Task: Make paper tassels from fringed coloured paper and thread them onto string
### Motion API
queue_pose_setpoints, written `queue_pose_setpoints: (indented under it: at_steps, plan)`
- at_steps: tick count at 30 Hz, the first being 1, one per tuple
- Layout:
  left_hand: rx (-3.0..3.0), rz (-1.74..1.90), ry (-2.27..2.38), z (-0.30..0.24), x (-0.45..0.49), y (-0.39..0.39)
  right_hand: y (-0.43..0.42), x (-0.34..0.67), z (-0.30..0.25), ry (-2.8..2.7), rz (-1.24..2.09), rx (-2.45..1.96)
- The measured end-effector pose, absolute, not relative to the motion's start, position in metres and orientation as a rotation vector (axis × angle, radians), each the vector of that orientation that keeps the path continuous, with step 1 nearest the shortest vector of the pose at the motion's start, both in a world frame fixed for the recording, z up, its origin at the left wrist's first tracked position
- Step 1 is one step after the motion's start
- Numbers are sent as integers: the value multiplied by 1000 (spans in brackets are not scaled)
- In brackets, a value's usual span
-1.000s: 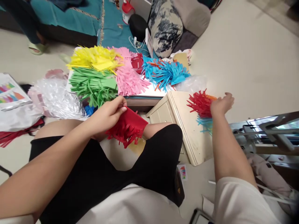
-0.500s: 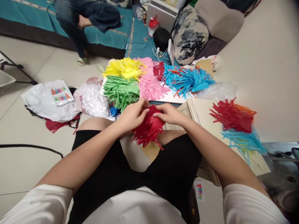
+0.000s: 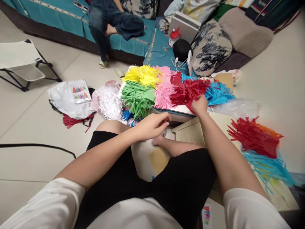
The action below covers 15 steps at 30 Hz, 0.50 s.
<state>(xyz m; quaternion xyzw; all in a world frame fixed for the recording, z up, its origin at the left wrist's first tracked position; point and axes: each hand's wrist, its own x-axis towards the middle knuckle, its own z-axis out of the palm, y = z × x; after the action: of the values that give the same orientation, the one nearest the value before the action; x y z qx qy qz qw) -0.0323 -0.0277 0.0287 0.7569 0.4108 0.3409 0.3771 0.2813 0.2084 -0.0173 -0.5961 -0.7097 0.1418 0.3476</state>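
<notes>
My right hand [image 3: 200, 105] is closed on the red fringed paper tassel [image 3: 189, 92] at the right part of the white board. The strips of the red tassel spread across the pink tassels [image 3: 164, 87] and the blue fringed paper [image 3: 220, 93]. Over my lap hovers my left hand [image 3: 153, 125], its fingers loosely bent and apart from the thumb, with nothing in it. Just beyond it lie green tassels [image 3: 138, 98], and yellow tassels [image 3: 143, 75] are behind those.
A cream cabinet top [image 3: 283, 197] at right carries a red tassel bundle [image 3: 257, 136] and light blue strips [image 3: 269, 165]. White plastic bags [image 3: 69, 98] lie on the floor at left. Another person [image 3: 114, 22] sits on the teal sofa [image 3: 57, 22]. A folding stool [image 3: 21, 57] stands at left.
My right hand has carried the red tassel from above my lap forward and right onto the pile. My left hand has let go of it. The view has shifted.
</notes>
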Motion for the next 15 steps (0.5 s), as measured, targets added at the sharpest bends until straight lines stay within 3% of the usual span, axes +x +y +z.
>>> queue_pose_setpoints:
  at_steps: [8, 15]
  plan:
    - [2179, 394, 877, 14, -25, -25, 204, 160, -50, -2257, 388, -1583]
    - [2141, 425, 865, 19, -24, -25, 238, 115, -50, -2500, 264, -1787]
